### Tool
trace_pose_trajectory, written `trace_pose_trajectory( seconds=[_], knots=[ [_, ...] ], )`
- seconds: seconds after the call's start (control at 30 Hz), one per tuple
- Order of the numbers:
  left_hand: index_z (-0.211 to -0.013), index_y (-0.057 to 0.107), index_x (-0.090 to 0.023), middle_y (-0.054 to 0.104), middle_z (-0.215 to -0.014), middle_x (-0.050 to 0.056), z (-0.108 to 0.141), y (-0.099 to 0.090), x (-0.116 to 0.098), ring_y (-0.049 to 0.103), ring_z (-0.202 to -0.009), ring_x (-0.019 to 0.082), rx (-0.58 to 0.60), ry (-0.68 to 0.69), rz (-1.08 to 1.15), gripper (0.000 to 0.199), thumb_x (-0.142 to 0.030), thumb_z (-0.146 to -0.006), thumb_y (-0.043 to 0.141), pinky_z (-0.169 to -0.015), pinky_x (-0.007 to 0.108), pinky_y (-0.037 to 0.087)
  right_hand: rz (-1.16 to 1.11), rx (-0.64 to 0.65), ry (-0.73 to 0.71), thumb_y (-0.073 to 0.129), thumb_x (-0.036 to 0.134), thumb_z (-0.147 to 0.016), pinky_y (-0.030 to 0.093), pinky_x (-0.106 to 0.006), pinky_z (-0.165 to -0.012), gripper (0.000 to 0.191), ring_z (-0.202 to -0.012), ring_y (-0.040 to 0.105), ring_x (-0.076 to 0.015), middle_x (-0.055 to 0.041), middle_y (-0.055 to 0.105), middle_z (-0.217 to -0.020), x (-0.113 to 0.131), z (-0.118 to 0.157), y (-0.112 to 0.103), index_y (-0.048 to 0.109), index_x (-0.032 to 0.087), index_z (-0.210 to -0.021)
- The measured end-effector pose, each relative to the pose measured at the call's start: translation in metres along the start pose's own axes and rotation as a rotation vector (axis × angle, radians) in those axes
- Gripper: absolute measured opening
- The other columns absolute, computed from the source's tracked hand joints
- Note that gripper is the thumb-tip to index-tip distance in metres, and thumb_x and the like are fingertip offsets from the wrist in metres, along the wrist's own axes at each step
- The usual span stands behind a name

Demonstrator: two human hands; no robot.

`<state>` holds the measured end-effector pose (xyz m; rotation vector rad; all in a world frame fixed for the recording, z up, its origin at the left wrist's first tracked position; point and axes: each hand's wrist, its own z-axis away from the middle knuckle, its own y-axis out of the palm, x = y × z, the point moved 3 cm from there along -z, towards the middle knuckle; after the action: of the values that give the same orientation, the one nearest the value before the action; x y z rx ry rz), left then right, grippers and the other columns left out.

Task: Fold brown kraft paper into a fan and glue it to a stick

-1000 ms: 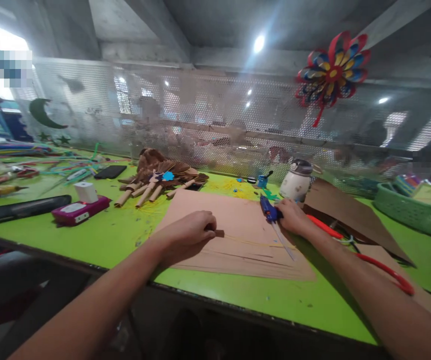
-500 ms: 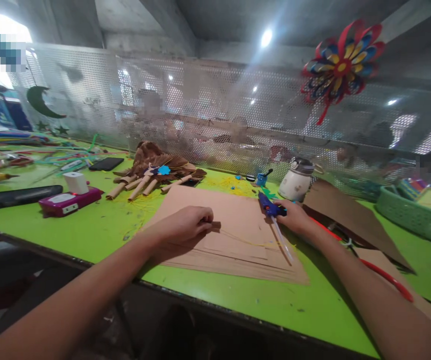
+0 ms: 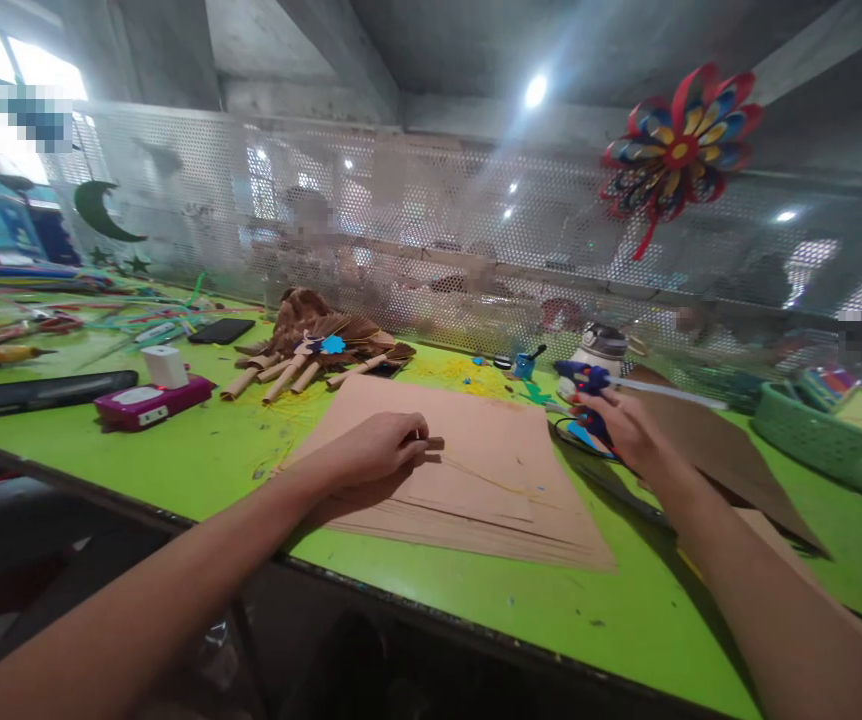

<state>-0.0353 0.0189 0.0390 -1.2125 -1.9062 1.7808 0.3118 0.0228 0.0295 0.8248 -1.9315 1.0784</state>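
My left hand (image 3: 382,447) rests on a stack of brown paper sheets (image 3: 487,480), its fingers closed on a small brown paper piece (image 3: 435,443). A thin yellow strand (image 3: 492,481) trails over the top sheet, right of that piece. To the right, my right hand (image 3: 626,425) is wrapped round the handle of a blue glue gun (image 3: 585,377), held up off the table. A clear glue stick (image 3: 667,390) sticks out of the gun's back end, pointing right. The gun's nozzle points left, in front of a white bottle (image 3: 602,350).
Rolled brown paper pieces (image 3: 303,372) lie beyond the sheets. At left are a purple power strip (image 3: 152,402), a black phone (image 3: 222,331) and a long black case (image 3: 45,392). A green basket (image 3: 832,445) stands at right, near brown card (image 3: 738,450). Perforated panels (image 3: 401,230) line the back.
My right hand has lifted the glue gun from the sheets' right edge; its glue stick now points right instead of down. My left hand has barely moved. The view has shifted slightly.
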Motion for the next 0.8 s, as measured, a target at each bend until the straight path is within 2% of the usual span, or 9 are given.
trace_pose_trajectory(
  seconds=[0.07, 0.13, 0.23, 0.37, 0.47, 0.57, 0.8],
  knots=[
    [-0.094, 0.058, -0.015, 0.062, -0.094, 0.009, 0.0, 0.0, 0.001, 0.052, -0.079, 0.018, -0.002, -0.01, 0.061, 0.032, -0.036, -0.087, 0.035, -0.068, 0.027, 0.037, -0.218, 0.068, 0.008, 0.057, 0.048, -0.073, 0.049, -0.028, -0.056, 0.036, -0.065, 0.062, -0.017, -0.0063, 0.066, -0.081, 0.019, 0.01, -0.002, 0.062, 0.017, -0.091],
    [-0.092, 0.058, -0.015, 0.062, -0.091, 0.008, -0.002, 0.002, 0.005, 0.052, -0.077, 0.017, 0.015, -0.025, 0.137, 0.031, -0.035, -0.086, 0.036, -0.067, 0.026, 0.037, -0.277, 0.218, 0.014, 0.058, 0.049, -0.075, 0.05, -0.029, -0.061, 0.036, -0.07, 0.062, -0.018, -0.007, 0.067, -0.084, 0.041, 0.025, -0.002, 0.063, 0.018, -0.091],
    [-0.08, 0.059, -0.013, 0.061, -0.077, 0.005, -0.005, 0.005, 0.011, 0.051, -0.068, 0.014, 0.12, -0.037, 0.256, 0.031, -0.036, -0.084, 0.038, -0.062, 0.025, 0.036, -0.149, 0.515, -0.054, 0.055, 0.047, -0.079, 0.048, -0.03, -0.067, 0.034, -0.075, 0.062, -0.019, -0.0093, 0.067, -0.088, 0.075, 0.05, 0.006, 0.066, 0.016, -0.087],
    [-0.07, 0.059, -0.013, 0.054, -0.06, 0.001, -0.006, 0.004, 0.014, 0.046, -0.056, 0.011, 0.237, -0.061, 0.42, 0.034, -0.039, -0.083, 0.042, -0.056, 0.023, 0.035, 0.097, 0.729, -0.186, 0.048, 0.046, -0.084, 0.044, -0.027, -0.059, 0.034, -0.072, 0.059, -0.0172, -0.0072, 0.066, -0.079, 0.103, 0.077, 0.025, 0.066, 0.018, -0.09],
    [-0.072, 0.061, -0.012, 0.054, -0.058, 0.001, -0.005, 0.002, 0.015, 0.044, -0.051, 0.009, 0.296, -0.123, 0.534, 0.036, -0.042, -0.083, 0.044, -0.052, 0.022, 0.034, 0.135, 0.788, -0.239, 0.047, 0.044, -0.085, 0.043, -0.026, -0.058, 0.032, -0.068, 0.058, -0.0151, -0.0053, 0.065, -0.077, 0.107, 0.087, 0.042, 0.066, 0.018, -0.089],
    [-0.076, 0.063, -0.013, 0.059, -0.062, 0.002, -0.004, 0.004, 0.018, 0.046, -0.052, 0.009, 0.335, -0.147, 0.627, 0.036, -0.044, -0.083, 0.046, -0.051, 0.022, 0.035, 0.169, 0.774, -0.246, 0.045, 0.046, -0.086, 0.039, -0.024, -0.054, 0.036, -0.064, 0.055, -0.0135, -0.0046, 0.064, -0.071, 0.099, 0.09, 0.052, 0.066, 0.017, -0.088],
    [-0.087, 0.064, -0.015, 0.062, -0.067, 0.003, -0.002, 0.01, 0.022, 0.05, -0.054, 0.009, 0.412, -0.143, 0.762, 0.033, -0.044, -0.083, 0.048, -0.051, 0.022, 0.035, 0.146, 0.718, -0.163, 0.042, 0.051, -0.086, 0.036, -0.023, -0.051, 0.043, -0.058, 0.051, -0.0117, -0.0043, 0.062, -0.066, 0.082, 0.084, 0.054, 0.065, 0.015, -0.078]
  ],
)
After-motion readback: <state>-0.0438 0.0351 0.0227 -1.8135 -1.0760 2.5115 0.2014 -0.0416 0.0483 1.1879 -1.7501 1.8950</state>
